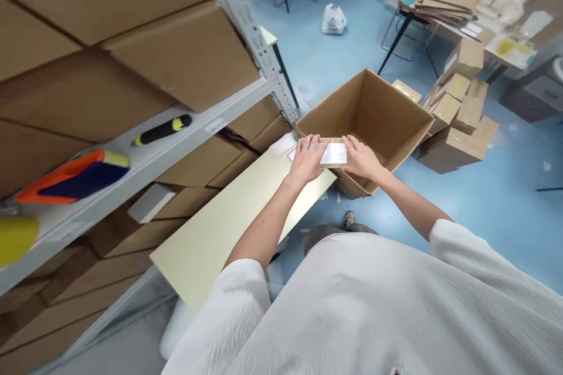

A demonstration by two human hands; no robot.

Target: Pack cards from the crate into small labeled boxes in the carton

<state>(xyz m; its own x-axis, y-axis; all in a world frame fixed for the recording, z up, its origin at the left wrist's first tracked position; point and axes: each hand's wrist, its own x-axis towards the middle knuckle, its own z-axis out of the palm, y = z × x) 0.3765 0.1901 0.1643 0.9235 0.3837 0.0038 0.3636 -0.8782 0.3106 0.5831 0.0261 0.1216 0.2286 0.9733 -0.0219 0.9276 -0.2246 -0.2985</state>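
Note:
A small flat cardboard box (332,164) with a white label (336,153) is held between my two hands, above the corner of a pale yellow tabletop (229,217) and the near rim of a large open carton (391,105). My left hand (307,159), a ring on one finger, is closed over the box's left end. At the right end, the fingers of my right hand (361,158) grip the box, with the wrist over the carton's rim. The underside of the box is hidden.
On my left, a metal shelf (197,129) carries cardboard boxes (185,53), a black-and-yellow cutter (162,130) and an orange-and-blue item (79,177). Several cartons (455,143) are stacked on the floor at right. Behind them is a cluttered table (488,38). A white plastic bag (333,20) lies farther off.

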